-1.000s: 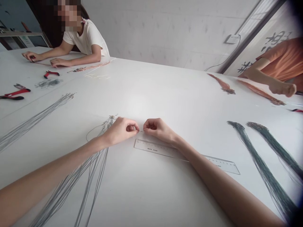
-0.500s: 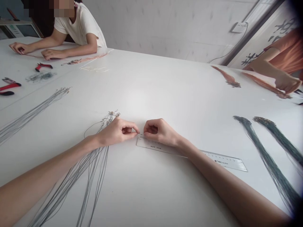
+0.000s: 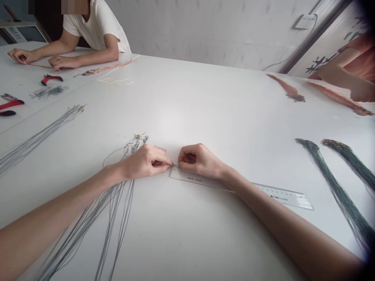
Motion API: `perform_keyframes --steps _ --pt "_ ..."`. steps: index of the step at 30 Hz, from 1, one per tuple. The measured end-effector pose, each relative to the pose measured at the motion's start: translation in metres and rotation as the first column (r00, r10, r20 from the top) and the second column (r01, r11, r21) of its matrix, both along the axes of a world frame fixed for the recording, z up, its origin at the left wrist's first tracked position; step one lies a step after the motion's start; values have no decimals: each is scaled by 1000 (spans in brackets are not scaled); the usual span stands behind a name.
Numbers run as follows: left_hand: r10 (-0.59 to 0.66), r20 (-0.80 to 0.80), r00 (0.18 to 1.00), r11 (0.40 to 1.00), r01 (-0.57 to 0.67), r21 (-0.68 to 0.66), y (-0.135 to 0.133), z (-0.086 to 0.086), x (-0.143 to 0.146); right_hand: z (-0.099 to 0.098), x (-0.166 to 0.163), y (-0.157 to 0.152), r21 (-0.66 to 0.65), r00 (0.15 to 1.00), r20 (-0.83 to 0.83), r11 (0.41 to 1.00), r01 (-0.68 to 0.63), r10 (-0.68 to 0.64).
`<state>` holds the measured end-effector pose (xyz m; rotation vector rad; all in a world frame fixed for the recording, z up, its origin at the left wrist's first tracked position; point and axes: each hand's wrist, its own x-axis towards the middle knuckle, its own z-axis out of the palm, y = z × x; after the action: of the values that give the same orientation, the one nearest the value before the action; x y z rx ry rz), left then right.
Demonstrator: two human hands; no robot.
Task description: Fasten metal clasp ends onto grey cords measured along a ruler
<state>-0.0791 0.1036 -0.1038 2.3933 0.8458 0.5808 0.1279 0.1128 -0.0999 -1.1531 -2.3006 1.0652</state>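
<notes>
There you go, your hands have dropped onto the left end of the clear plastic ruler (image 3: 190,178). A moment ago they sat just beyond it; now the work lies right over that end, so the ruler's edge is directly under the pinch. Your left hand (image 3: 146,162) sits just off the end, thumb and forefinger pressed together. Your right hand (image 3: 197,160) rests on the ruler, fingers curled in tight. Only a sliver of gap separates the two, and across it runs a fine wire (image 3: 175,165), clamped from both sides and too thin to follow further.

Left of the ruler, a bundle of grey wire leaders (image 3: 123,203) fans out beneath your left forearm, its looped ends just beyond your left hand. Well right of the ruler lie two dark green wire bundles (image 3: 342,195). Far beyond it on the left are red-handled pliers (image 3: 51,79), with a co-worker's hands (image 3: 20,56) at the table's far corner. Far to the right, a person's forearm (image 3: 336,76) reaches in above coppery strands (image 3: 290,88).
</notes>
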Motion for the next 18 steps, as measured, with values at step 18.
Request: perform_keyframes --steps 18 --pt "-67 -141 988 992 80 93 -1 5 -4 -1 0 0 42 1000 13 999 -19 18"
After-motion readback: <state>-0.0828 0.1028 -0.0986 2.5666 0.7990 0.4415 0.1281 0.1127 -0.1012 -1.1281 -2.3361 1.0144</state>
